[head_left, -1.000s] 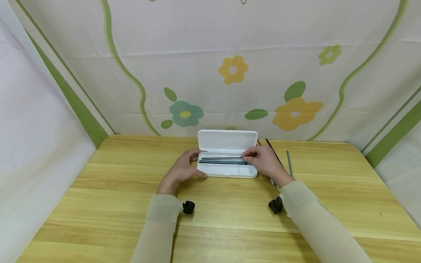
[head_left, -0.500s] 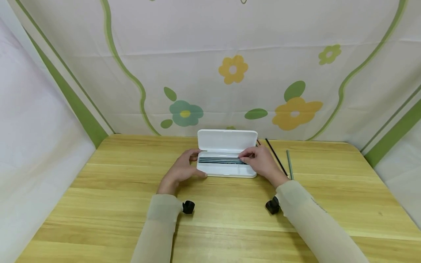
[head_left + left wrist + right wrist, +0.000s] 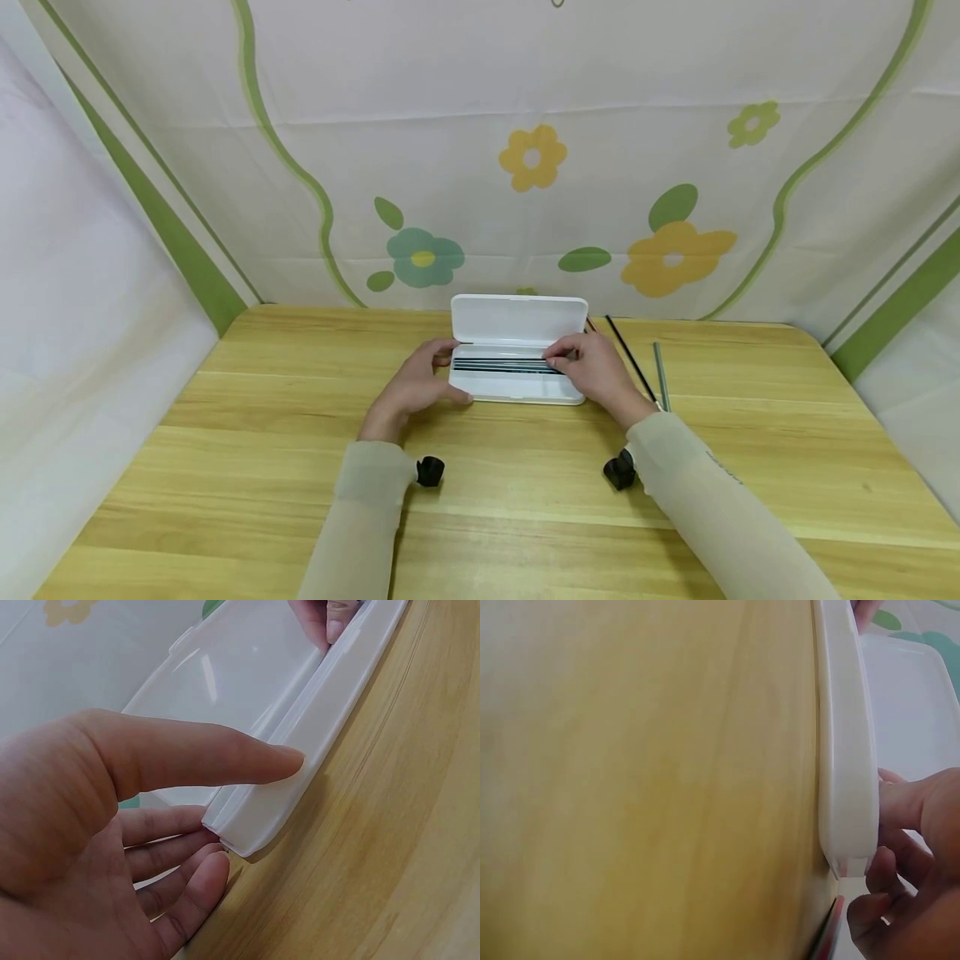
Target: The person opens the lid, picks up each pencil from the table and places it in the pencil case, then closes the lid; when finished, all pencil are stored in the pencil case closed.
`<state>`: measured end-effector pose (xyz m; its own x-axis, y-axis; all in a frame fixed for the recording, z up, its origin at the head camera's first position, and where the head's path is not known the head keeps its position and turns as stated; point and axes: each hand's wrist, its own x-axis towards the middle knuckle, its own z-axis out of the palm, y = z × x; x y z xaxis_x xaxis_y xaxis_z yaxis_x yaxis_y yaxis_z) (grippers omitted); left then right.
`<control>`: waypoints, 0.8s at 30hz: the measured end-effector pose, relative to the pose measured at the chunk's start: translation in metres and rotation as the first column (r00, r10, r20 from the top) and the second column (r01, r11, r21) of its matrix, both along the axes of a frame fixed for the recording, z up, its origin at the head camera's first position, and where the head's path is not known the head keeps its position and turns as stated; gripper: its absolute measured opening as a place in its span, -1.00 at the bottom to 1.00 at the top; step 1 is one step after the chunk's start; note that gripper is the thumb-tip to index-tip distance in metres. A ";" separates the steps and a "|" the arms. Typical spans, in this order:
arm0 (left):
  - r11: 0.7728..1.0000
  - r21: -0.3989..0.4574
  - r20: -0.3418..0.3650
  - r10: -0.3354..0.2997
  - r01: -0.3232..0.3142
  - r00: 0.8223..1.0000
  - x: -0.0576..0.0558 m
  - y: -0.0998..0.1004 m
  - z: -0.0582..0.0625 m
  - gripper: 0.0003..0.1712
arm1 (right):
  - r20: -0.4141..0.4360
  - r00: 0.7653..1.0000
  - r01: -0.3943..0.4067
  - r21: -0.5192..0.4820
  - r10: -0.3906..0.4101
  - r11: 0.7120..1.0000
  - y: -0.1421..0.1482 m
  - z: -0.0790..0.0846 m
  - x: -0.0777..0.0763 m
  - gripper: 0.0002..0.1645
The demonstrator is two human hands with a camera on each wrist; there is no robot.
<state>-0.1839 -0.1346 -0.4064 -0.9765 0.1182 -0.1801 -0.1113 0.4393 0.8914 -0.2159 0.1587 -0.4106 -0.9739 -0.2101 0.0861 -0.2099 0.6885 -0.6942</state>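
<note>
Two hands (image 3: 411, 387) (image 3: 598, 368) at white case (image 3: 510, 390), wooden table (image 3: 517, 508), flowered backdrop (image 3: 450, 92)

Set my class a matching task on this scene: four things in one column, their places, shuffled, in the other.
Things
1. Left hand
2. Right hand
3. Case lid
4. Grey-green stick

Places
A. Raised along the back of the white case
B. Lying on the table, right of the case
C. Fingertips at the sticks inside the case
D. Around the left end of the case

Pairs: 1-D, 2-C, 3-A, 4-B
</note>
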 end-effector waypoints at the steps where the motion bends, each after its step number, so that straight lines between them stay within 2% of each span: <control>1: 1.000 -0.001 0.000 0.000 0.000 1.000 0.000 0.000 0.000 0.04 | 0.000 1.000 0.000 0.003 0.000 1.000 0.000 0.000 0.000 -0.90; 10: 1.000 0.007 0.007 0.005 -0.005 1.000 0.001 0.000 0.001 0.05 | -0.031 0.999 -0.013 0.086 0.016 0.996 -0.001 0.001 0.001 -0.87; 24: 1.000 0.014 0.013 0.007 -0.008 1.000 0.004 0.002 0.005 0.05 | -0.030 1.000 0.005 0.167 0.000 0.986 -0.003 0.002 0.002 -0.82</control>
<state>-0.1803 -0.1331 -0.4018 -0.9751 0.1134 -0.1907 -0.1257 0.4258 0.8960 -0.2136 0.1557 -0.4089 -0.9718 -0.2220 0.0793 -0.2275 0.7946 -0.5629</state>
